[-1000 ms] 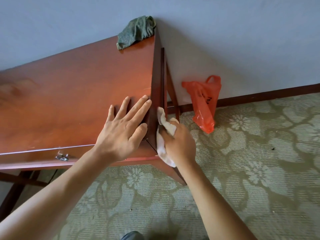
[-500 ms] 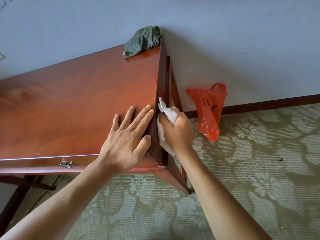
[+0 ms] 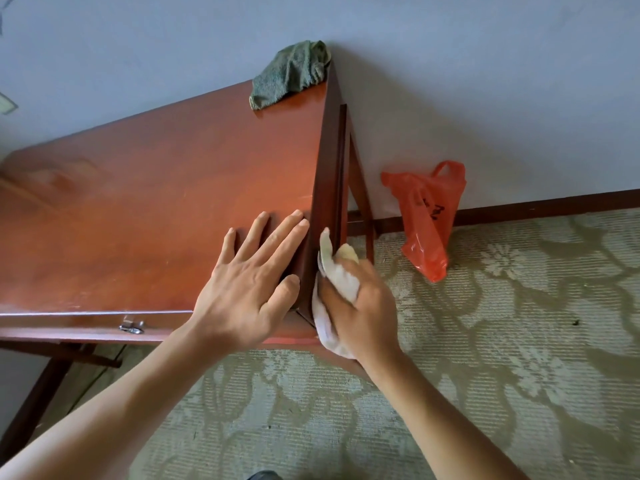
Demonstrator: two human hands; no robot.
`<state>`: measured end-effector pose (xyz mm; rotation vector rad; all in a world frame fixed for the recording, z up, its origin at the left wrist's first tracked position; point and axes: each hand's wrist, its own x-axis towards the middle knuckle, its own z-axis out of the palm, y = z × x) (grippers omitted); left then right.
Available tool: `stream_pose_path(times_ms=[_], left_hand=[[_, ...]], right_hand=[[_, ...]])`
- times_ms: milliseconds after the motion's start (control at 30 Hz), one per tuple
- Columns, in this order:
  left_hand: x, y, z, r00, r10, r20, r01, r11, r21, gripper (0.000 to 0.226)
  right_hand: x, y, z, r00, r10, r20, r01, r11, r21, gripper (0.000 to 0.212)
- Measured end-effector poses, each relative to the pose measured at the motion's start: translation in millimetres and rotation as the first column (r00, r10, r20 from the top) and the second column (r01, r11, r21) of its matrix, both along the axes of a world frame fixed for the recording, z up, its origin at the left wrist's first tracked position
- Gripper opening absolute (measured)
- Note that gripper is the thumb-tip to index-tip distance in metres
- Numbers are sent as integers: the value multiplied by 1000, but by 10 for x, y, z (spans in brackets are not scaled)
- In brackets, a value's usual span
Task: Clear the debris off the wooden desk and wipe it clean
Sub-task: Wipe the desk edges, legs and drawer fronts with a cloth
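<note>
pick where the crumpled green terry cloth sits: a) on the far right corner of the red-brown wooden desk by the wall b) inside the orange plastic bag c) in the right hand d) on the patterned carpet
a, the crumpled green terry cloth lies on the far right corner of the red-brown wooden desk, against the wall.

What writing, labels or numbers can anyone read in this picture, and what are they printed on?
Dark marks on the orange plastic bag leaning against the wall: some print, too creased and blurred to read.
Pale paper scraps at the picture's left edge on the grey wall: no legible text.
Red-brown wooden desk, crumpled green cloth, white wiping rag: no writing.
</note>
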<state>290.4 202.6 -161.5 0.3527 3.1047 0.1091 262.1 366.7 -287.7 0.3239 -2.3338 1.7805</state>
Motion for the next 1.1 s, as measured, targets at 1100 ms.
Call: stream_pose_path(times_ms=[1100], left_hand=[[51,-7,-7,999,-28,22,29,998,-57,79]], right_hand=[[439,-81,-638,718,-125,684,163,987,9,49]])
